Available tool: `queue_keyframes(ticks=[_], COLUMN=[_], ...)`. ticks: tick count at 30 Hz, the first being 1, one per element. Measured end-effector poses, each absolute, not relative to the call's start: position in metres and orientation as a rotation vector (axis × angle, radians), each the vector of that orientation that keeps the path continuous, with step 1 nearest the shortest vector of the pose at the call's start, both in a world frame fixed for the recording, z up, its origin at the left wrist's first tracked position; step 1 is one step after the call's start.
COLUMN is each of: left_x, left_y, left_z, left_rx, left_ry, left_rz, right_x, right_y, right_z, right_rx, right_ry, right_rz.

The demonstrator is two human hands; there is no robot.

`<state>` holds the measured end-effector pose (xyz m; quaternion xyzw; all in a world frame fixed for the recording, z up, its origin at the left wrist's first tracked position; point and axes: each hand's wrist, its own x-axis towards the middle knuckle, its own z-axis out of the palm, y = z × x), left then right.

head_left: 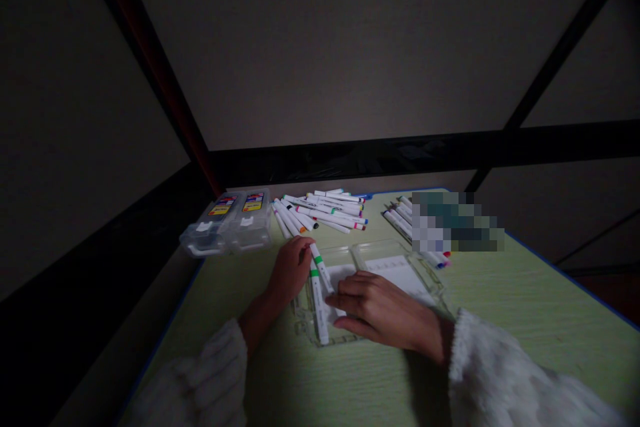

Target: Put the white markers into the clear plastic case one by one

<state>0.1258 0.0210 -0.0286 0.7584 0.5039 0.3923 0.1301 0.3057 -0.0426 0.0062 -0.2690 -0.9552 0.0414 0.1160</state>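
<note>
A clear plastic case (400, 263) lies open on the pale green table (525, 320). My left hand (290, 270) is curled around a white marker with a green band (320, 265), its tip over the case's left half. A second green-banded marker (318, 310) lies inside that half. My right hand (380, 310) rests on the case with its fingers pressed together over the markers' lower ends. Both wrists wear fluffy white sleeves.
A heap of several white markers (325, 210) lies at the table's far middle. More markers (405, 220) lie at the far right beside a blurred patch. A closed clear box with coloured labels (230, 223) stands at the far left edge. Dark bars frame the wall behind.
</note>
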Motion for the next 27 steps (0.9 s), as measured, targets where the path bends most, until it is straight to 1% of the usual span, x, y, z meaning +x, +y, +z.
queue_keyframes(ticks=[16,27], left_x=[0.128,0.129], left_y=[0.018,0.020], left_z=[-0.022,-0.022], left_rx=[2.170,1.961], left_ry=[1.376,1.370], left_rz=[1.158,1.134], right_x=[0.299,0.291], right_y=[-0.053,-0.057], right_z=[0.010,0.004], right_rx=[-0.654,-0.619], right_ry=[-2.628,-2.586], right_rz=[-0.088,-0.173])
